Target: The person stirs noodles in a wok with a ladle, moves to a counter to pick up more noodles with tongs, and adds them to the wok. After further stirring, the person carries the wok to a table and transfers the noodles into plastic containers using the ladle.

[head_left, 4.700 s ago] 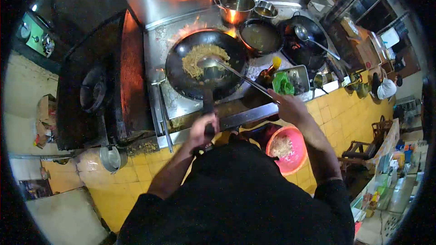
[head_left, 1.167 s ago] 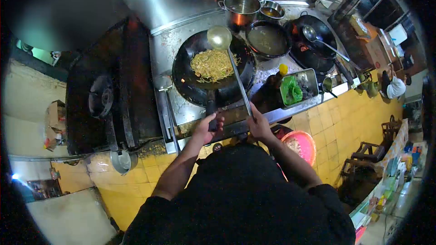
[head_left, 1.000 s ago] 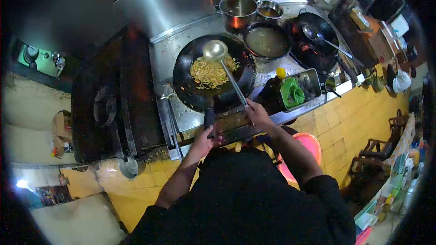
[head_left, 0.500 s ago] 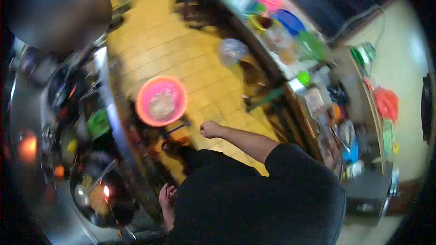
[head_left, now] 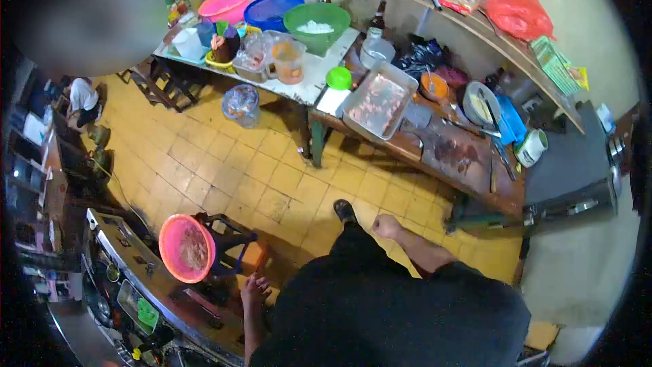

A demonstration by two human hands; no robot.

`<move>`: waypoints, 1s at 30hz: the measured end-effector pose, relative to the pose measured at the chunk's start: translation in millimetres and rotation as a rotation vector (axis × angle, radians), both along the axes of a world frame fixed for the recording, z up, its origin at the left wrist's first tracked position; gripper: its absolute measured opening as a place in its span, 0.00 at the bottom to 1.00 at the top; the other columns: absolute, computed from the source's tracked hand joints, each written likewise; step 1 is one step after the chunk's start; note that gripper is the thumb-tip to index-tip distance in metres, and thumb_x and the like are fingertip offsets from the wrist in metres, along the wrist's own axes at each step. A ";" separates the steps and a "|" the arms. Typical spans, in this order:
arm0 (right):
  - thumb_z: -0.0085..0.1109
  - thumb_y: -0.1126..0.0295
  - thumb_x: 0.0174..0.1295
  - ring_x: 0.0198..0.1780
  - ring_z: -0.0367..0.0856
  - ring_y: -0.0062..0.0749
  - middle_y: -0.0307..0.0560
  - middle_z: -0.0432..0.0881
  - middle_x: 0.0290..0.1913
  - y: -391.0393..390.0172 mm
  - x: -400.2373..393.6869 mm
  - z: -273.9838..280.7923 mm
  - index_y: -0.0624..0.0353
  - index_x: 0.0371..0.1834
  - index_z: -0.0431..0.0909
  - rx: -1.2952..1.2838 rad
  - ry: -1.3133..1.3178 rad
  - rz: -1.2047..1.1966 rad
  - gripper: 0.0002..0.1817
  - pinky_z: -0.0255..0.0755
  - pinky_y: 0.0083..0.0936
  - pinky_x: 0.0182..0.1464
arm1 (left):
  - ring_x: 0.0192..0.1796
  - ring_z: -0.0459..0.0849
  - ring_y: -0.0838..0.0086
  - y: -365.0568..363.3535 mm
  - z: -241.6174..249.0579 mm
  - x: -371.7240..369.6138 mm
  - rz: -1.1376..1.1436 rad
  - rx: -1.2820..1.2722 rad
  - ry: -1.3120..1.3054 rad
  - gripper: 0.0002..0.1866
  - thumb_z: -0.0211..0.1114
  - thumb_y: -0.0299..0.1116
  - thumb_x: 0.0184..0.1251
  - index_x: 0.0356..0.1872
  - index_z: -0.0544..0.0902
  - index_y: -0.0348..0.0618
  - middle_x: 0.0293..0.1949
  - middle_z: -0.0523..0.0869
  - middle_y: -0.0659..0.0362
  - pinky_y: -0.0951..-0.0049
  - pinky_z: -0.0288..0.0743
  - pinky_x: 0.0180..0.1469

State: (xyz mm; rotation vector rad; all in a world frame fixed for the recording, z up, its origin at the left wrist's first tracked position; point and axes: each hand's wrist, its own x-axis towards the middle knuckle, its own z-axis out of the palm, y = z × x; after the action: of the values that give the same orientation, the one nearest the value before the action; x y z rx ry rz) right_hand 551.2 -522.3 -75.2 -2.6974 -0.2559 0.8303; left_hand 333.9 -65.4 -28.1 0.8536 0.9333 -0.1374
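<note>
My right hand (head_left: pixel 388 226) is curled into a fist over the tiled floor, with nothing visible in it. Lower and to the left, my left hand (head_left: pixel 255 290) hangs with its fingers loosely bent and apart, holding nothing. Nearest to that hand is a pink basin (head_left: pixel 168 253) with pale food in it, resting on a dark stool (head_left: pixel 234 234). Beyond my right hand, a wooden worktable (head_left: pixel 438 163) carries a metal tray (head_left: pixel 401 76) with pieces of raw meat and a pot (head_left: pixel 473 98) with utensils.
A white table (head_left: pixel 309 76) at the back holds a green basket (head_left: pixel 319 41), a blue basket (head_left: pixel 275 10) and several containers. A clear bin (head_left: pixel 242 104) stands on the floor. The stove counter (head_left: pixel 153 275) runs along the lower left. Another person (head_left: pixel 84 97) crouches far left.
My view has swung to the right, so the worktable and wall shelf now show fully and the stove has slid to the lower left. My right hand stays fisted, my left hand loose.
</note>
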 end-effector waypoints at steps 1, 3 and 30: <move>0.55 0.68 0.52 0.39 0.84 0.50 0.52 0.86 0.34 -3.0 12.3 -3.7 0.57 0.30 0.85 0.156 -0.080 -0.017 0.10 0.78 0.39 0.45 | 0.30 0.79 0.70 -13.7 4.2 24.2 -0.088 0.063 0.091 0.12 0.57 0.42 0.71 0.50 0.74 0.51 0.32 0.79 0.61 0.69 0.73 0.28; 0.59 0.63 0.55 0.37 0.85 0.47 0.50 0.86 0.31 -12.6 56.7 0.5 0.58 0.29 0.85 0.224 -0.205 0.031 0.10 0.78 0.36 0.43 | 0.29 0.80 0.69 -31.6 -48.2 60.3 0.042 -0.167 0.111 0.13 0.59 0.42 0.70 0.50 0.74 0.50 0.33 0.81 0.59 0.70 0.74 0.29; 0.67 0.67 0.56 0.36 0.85 0.32 0.51 0.86 0.30 319.9 164.7 125.8 0.67 0.37 0.83 0.323 0.182 1.232 0.13 0.77 0.28 0.39 | 0.19 0.76 0.74 -276.3 -95.1 -119.4 0.721 0.037 0.559 0.12 0.59 0.41 0.62 0.27 0.80 0.45 0.20 0.78 0.62 0.71 0.68 0.20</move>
State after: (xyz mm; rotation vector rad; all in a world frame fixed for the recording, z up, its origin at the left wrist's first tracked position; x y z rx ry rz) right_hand 715.9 -202.3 50.5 -1.9258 -1.8924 1.1374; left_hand 214.5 -341.7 -123.2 0.4669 1.7209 0.2820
